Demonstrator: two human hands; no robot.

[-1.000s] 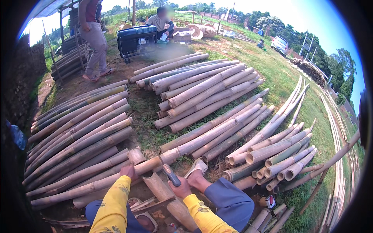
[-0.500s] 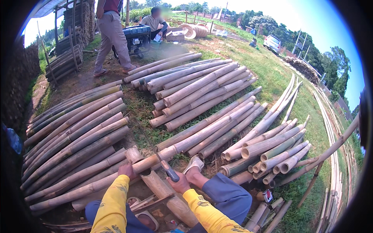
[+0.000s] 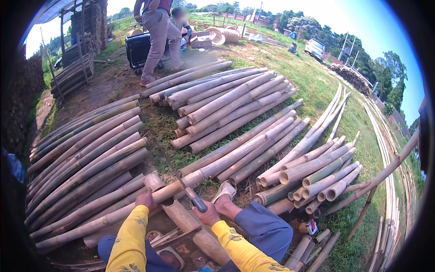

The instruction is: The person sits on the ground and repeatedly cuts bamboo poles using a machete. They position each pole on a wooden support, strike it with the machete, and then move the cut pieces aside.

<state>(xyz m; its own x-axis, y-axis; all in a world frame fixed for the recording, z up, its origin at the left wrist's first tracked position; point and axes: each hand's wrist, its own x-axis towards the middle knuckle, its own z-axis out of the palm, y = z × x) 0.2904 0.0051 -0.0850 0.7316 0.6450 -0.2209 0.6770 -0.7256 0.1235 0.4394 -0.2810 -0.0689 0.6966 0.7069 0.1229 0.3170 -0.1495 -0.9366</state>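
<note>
In my right hand (image 3: 207, 214) is the handle of a hand saw (image 3: 195, 199), fingers closed around it. Its thin blade crosses a long bamboo pole (image 3: 174, 189) and points away from me to the far left. My left hand (image 3: 146, 201) is wrapped around the same pole, left of the blade. Under the pole lies a thick bamboo piece (image 3: 199, 231) that slants toward me between my legs. An upright bamboo stub (image 3: 154, 180) stands just beyond my left hand. Whether the blade has cut into the pole is too small to tell.
Bamboo poles lie in piles at the left (image 3: 86, 158), ahead (image 3: 231, 102) and at the right (image 3: 317, 170). A slanted pole (image 3: 385, 179) rises at the right. Farther off, a person (image 3: 156, 41) walks by a black machine (image 3: 137, 51), and another person sits behind.
The walking person has moved right and now stands partly in front of the machine and the seated person. The saw and both my hands have hardly shifted in the view.
</note>
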